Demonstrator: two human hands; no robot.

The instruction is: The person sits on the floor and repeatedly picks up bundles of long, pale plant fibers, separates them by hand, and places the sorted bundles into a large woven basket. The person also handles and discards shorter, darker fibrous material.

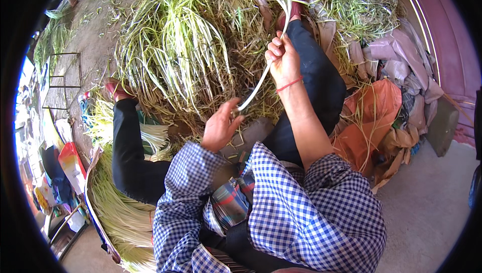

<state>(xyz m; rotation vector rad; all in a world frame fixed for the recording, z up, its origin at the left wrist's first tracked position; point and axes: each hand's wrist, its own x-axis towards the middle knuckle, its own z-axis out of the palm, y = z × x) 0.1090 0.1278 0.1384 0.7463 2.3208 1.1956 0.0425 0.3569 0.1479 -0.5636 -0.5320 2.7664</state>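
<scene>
My right hand (284, 60), with a red string on its wrist, grips a long pale vegetable stalk (260, 84) near its middle. The stalk looks like a garlic green or chive. Its upper end splits into blurred leaves above my fist, while its lower end slants down to my left hand (221, 125). There the thumb and fingers are around the stalk's tip, but blur hides whether they pinch it. Beyond my hands lies a large heap of uncleaned green stalks (180, 47), with dirty root ends towards me.
Neat pale stalks (124, 220) fill a long holder on the left, and another bundle (154, 137) lies by my left leg. Leafy trimmings (350, 5) are piled at the upper right. An orange sack (371, 111) sits right of my leg, near a maroon door (448, 39). A metal frame (64, 86) stands left.
</scene>
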